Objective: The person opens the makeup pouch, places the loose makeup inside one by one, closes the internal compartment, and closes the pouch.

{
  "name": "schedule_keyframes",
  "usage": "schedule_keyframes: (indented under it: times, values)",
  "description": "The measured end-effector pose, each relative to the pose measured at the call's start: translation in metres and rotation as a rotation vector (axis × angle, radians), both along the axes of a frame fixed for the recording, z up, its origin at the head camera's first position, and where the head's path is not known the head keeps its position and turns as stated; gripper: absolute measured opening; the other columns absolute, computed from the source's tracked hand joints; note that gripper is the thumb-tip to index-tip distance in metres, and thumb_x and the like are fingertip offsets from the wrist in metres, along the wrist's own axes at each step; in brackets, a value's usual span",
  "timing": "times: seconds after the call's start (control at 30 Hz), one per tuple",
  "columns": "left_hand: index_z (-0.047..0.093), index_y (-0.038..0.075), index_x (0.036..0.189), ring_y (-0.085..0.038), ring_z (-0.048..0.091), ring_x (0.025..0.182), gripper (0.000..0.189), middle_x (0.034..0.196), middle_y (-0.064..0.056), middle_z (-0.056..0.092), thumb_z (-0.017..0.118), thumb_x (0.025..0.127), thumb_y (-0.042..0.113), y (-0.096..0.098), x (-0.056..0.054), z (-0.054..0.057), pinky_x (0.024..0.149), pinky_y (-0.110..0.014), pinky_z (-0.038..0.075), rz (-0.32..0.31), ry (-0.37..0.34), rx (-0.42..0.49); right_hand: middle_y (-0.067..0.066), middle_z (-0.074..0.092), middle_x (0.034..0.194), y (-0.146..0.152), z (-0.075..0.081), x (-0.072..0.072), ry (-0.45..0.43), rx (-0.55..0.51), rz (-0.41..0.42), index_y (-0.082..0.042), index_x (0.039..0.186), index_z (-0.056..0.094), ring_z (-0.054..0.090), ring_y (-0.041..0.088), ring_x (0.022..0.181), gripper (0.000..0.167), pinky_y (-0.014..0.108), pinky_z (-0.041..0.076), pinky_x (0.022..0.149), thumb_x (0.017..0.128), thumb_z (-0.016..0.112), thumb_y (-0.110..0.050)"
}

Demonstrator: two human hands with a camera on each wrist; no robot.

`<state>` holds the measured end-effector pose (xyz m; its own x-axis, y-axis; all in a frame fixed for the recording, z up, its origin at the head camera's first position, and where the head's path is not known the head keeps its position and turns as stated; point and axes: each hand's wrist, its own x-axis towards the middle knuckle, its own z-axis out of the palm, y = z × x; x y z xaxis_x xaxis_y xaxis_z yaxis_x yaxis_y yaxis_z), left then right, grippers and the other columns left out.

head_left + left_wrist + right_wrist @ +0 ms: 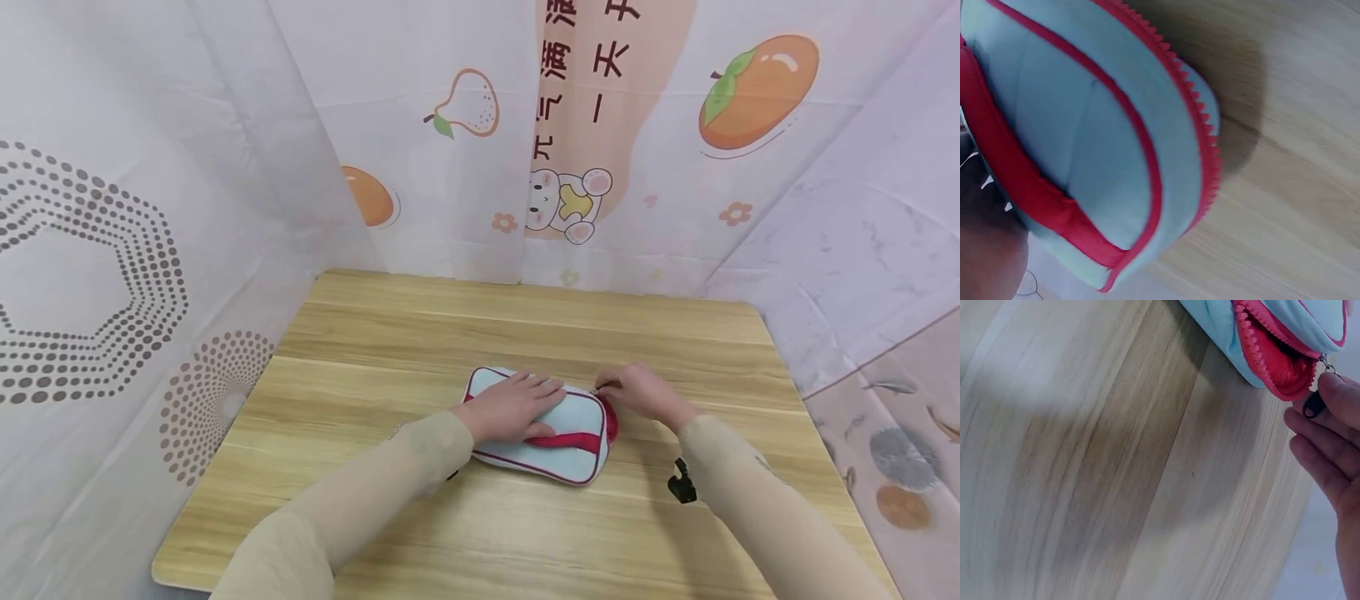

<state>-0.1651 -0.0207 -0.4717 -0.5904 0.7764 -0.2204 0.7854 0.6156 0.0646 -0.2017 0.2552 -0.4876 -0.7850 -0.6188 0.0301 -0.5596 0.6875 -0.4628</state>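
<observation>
A light blue zippered pouch (570, 457) with red piping and a red strap (573, 441) lies on the wooden table. My left hand (513, 407) rests flat across its top, fingers straight. At the pouch's right end my right hand (637, 390) pinches the zipper pull (1314, 404), a dark tab on a small metal ring, between thumb and fingers. The zipper gapes at that end, and red lining (1282, 365) shows inside. In the left wrist view the red zipper teeth (1191, 94) curve round the pouch's side. Whatever lies deeper in the pouch is hidden.
The wooden table (390, 333) extends around the pouch on all sides. White curtains (420, 167) printed with fruit and patterns hang behind and beside it. A black clip-like piece (682, 483) shows by my right sleeve.
</observation>
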Motion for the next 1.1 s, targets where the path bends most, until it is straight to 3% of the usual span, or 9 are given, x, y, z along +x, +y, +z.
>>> schedule_keyframes:
  times: [0.17, 0.37, 0.5, 0.63, 0.7, 0.93, 1.1]
  values:
    - [0.042, 0.017, 0.157, -0.018, 0.041, 0.147, 0.052, 0.159, -0.001, 0.045, 0.046, 0.109, 0.039, 0.007, -0.010, 0.005, 0.122, -0.035, 0.030, 0.054, -0.032, 0.079, -0.002, 0.075, 0.084, 0.000, -0.001, 0.002, 0.084, 0.002, 0.002, -0.010, 0.089, 0.076, 0.069, 0.011, 0.076, 0.008, 0.038, 0.061, 0.072, 0.089, 0.075, -0.002]
    - [0.061, 0.015, 0.136, -0.016, 0.066, 0.114, 0.036, 0.124, 0.001, 0.070, 0.052, 0.107, 0.036, 0.020, -0.022, 0.005, 0.103, -0.035, 0.051, 0.249, -0.134, 0.156, -0.002, 0.075, 0.085, 0.000, 0.002, 0.005, 0.114, 0.002, -0.014, -0.010, 0.091, 0.076, 0.069, 0.012, 0.077, 0.009, 0.038, 0.061, 0.072, 0.089, 0.075, -0.001]
    - [0.072, 0.016, 0.114, -0.013, 0.063, 0.090, 0.024, 0.100, 0.003, 0.071, 0.057, 0.106, 0.033, 0.027, -0.027, 0.009, 0.088, -0.033, 0.055, 0.351, -0.169, 0.178, -0.002, 0.075, 0.085, -0.001, 0.002, 0.005, 0.143, 0.005, -0.016, -0.010, 0.092, 0.076, 0.070, 0.012, 0.078, 0.009, 0.039, 0.061, 0.072, 0.089, 0.075, -0.001]
    - [0.078, 0.017, 0.104, -0.013, 0.059, 0.081, 0.016, 0.091, 0.004, 0.071, 0.064, 0.102, 0.025, 0.031, -0.030, 0.013, 0.078, -0.029, 0.054, 0.407, -0.163, 0.168, -0.002, 0.075, 0.084, -0.003, 0.002, 0.006, 0.185, -0.001, -0.015, -0.009, 0.091, 0.076, 0.070, 0.013, 0.076, 0.009, 0.039, 0.061, 0.071, 0.088, 0.077, -0.001]
    - [0.079, 0.017, 0.102, -0.013, 0.059, 0.080, 0.014, 0.091, 0.004, 0.072, 0.065, 0.101, 0.019, 0.032, -0.032, 0.014, 0.076, -0.029, 0.054, 0.406, -0.137, 0.145, -0.001, 0.075, 0.083, -0.002, 0.002, 0.007, 0.215, -0.007, -0.009, -0.009, 0.090, 0.075, 0.070, 0.013, 0.075, 0.009, 0.038, 0.061, 0.069, 0.087, 0.077, -0.001]
    - [0.077, 0.016, 0.096, -0.011, 0.059, 0.075, 0.020, 0.088, 0.002, 0.071, 0.059, 0.101, 0.009, 0.032, -0.036, 0.012, 0.068, -0.030, 0.056, 0.296, 0.031, 0.051, -0.001, 0.073, 0.080, 0.005, -0.001, 0.014, 0.306, -0.005, 0.005, -0.009, 0.086, 0.072, 0.069, 0.014, 0.071, 0.014, 0.038, 0.059, 0.064, 0.084, 0.079, 0.003]
    - [0.076, 0.015, 0.097, -0.011, 0.055, 0.072, 0.018, 0.085, 0.001, 0.069, 0.060, 0.102, 0.010, 0.030, -0.038, 0.014, 0.069, -0.028, 0.055, 0.311, 0.044, 0.034, 0.001, 0.072, 0.080, 0.011, -0.003, 0.021, 0.336, -0.006, 0.012, -0.008, 0.086, 0.072, 0.070, 0.017, 0.072, 0.014, 0.039, 0.060, 0.064, 0.081, 0.079, 0.004]
